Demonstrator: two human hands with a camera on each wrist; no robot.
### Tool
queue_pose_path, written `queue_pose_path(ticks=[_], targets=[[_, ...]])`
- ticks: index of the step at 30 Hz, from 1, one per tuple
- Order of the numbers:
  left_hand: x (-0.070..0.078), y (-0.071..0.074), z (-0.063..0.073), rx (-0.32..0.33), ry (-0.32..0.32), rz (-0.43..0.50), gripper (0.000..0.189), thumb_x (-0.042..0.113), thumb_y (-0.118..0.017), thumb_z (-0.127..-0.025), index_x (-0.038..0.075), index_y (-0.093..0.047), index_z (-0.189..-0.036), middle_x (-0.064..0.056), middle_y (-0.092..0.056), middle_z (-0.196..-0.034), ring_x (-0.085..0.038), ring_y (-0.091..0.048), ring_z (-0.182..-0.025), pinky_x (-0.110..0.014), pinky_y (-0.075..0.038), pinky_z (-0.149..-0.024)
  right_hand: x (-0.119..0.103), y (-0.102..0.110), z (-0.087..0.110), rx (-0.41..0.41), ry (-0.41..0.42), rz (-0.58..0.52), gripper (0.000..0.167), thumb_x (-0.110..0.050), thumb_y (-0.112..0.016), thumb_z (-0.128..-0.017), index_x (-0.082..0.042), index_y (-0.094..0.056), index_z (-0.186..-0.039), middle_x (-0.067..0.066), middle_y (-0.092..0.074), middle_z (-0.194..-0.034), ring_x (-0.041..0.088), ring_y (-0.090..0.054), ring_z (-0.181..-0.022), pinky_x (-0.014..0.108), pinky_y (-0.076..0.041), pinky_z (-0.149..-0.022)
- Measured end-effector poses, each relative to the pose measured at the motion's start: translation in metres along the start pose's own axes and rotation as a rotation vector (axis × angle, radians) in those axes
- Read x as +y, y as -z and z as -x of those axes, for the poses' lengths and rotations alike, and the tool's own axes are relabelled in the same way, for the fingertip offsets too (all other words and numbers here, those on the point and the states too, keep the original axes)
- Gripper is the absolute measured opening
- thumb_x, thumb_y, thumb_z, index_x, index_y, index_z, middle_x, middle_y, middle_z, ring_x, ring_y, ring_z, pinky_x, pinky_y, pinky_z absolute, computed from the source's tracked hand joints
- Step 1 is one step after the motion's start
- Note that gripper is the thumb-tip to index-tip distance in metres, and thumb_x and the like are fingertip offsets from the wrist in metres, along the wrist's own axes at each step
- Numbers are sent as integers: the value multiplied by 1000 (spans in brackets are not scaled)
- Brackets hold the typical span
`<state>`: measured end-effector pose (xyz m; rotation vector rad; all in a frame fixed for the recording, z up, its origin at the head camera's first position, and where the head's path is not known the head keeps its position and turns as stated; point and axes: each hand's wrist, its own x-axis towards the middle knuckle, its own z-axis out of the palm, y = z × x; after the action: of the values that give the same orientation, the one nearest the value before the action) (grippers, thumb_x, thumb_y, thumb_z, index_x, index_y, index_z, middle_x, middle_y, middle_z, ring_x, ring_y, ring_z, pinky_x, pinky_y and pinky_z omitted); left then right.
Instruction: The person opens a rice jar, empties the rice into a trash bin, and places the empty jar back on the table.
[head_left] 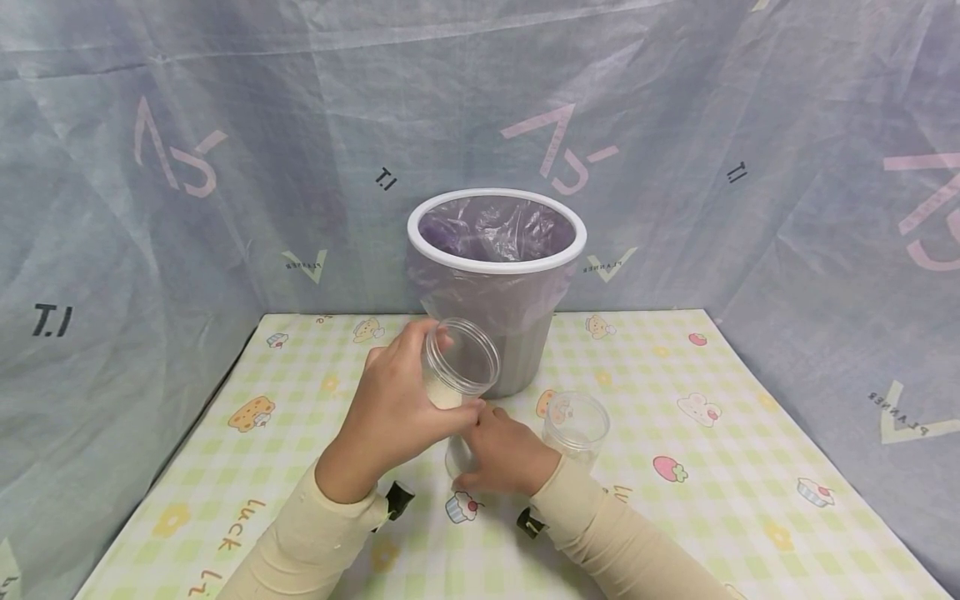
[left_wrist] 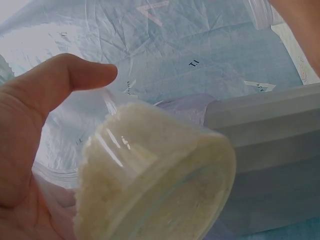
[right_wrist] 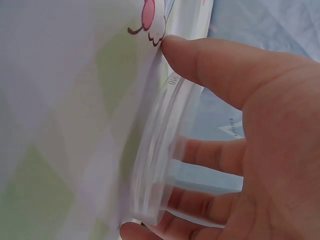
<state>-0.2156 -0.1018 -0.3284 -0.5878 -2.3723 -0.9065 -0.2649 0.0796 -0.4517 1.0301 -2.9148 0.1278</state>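
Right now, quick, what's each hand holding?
Left hand: closed, holding a clear jar of pale grains.
Right hand: closed around a clear lid.

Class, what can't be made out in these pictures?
- Bottom inside the bin: head view; its own wall hides it.
- Much of the clear round piece: head view; the right hand covers it.
- Pink tablecloth print, upper part: right wrist view; cut off by top edge.
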Motion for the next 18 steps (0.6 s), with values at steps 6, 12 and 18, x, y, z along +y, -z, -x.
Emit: queue_pose_path(ticks=[6, 12, 18], targets=[[1, -1, 0, -3, 0, 0, 86, 40, -93, -67, 12, -49, -136, 6, -65, -116, -18, -65, -106, -48, -39, -101, 1, -3, -1, -28, -11, 4, 96, -64, -80, -78, -16, -44, -153, 17, -52, -148, 33, -57, -118, 45, -57, -88], [1, -1, 0, -1, -8, 0, 85, 39, -93, -67, 11, -50, -135, 4, -65, -116, -18, -65, -105, -48, -38, -100, 2, -4, -1, -31, -6, 7, 96, -67, -79, -79, -17, -44, -153, 17, -50, -150, 33, -56, -119, 44, -58, -86], [1, -2, 0, -2, -7, -7, 84, 40, -93, -67, 11, -51, -134, 8, -63, -115, -16, -64, -103, -47, -38, -98, 0, -2, 0, -38, -14, -1, 96, -66, -79, -79, -17, -43, -153, 16, -49, -152, 32, -56, -119, 44, -58, -85]])
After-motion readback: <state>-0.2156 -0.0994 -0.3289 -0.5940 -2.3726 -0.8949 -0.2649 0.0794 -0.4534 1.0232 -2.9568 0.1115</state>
